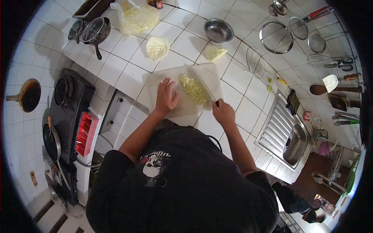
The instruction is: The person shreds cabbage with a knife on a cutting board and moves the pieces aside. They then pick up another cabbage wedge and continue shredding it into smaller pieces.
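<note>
A white cutting board (182, 106) lies on the tiled counter, with a heap of finely chopped pale green vegetable (194, 91) on it. Over the board's left part is my left hand (166, 96), fingers apart and holding nothing. My right hand (224, 112) is wrapped round the dark handle of a knife (206, 86), whose blade lies along the right side of the heap. Behind the board sit a pale cabbage piece (157, 48) and a smaller pale yellow piece (215, 52).
A metal bowl (218, 31), a plastic bag of chopped vegetable (136, 17) and a dark pan (96, 31) stand farther back. To the right is a sink (297, 143), to the left a stove (74, 112). Utensils hang on the right wall. Another person (291, 200) is at lower right.
</note>
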Tool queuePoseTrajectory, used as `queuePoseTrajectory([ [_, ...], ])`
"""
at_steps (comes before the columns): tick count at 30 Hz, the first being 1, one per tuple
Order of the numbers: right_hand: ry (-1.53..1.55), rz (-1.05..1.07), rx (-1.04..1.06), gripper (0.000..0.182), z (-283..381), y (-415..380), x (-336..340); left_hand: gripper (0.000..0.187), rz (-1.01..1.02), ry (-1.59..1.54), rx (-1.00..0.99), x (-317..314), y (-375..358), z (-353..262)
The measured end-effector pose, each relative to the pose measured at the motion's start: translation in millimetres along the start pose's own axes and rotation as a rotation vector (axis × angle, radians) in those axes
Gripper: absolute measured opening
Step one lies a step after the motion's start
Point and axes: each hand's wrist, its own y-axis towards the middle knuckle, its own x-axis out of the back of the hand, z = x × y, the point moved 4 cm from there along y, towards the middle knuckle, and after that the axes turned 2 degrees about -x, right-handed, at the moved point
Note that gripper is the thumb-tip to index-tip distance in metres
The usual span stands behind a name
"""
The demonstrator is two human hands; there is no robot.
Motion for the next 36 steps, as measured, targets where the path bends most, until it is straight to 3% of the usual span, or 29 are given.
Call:
queuePoseTrajectory([
  [6, -0.076, -0.001, 0.041, 0.04, -4.7, 52.0, 23.1, 0.047, 0.02, -0.024, 0.057, -5.0, 4.0, 6.4],
  [12, -0.122, 0.107, 0.204, 0.039, 4.5, 32.0, 23.4, 0.042, 0.046, -0.056, 0.015, 10.0, 20.8, 10.2],
  [15, 0.098, 0.092, 0.145, 0.04, 9.7, 24.2, 16.5, 0.039, -0.042, -0.206, -0.014, 21.5, 40.2, 15.7],
  [17, 0.197, 0.157, 0.113, 0.042, 35.0, 10.5, 12.5, 0.037, -0.219, -0.25, 0.013, 27.9, 43.5, 25.6],
  [20, 0.304, 0.227, 0.1, 0.044, 58.0, -0.7, -20.5, 0.037, -0.312, -0.141, 0.1, 20.7, 36.2, 46.8],
  [21, 0.335, 0.259, 0.117, 0.045, 65.8, -2.3, -31.6, 0.039, -0.325, -0.015, 0.119, 17.2, 32.2, 50.9],
  [25, 0.502, 0.379, 0.048, 0.046, 88.7, -3.7, -54.8, 0.041, -0.31, -0.01, 0.151, 13.9, 18.0, 53.6],
  [36, 0.573, 0.153, -0.15, 0.047, 47.5, -12.8, -62.1, 0.037, -0.246, 0.005, 0.242, 11.5, 11.4, 53.8],
])
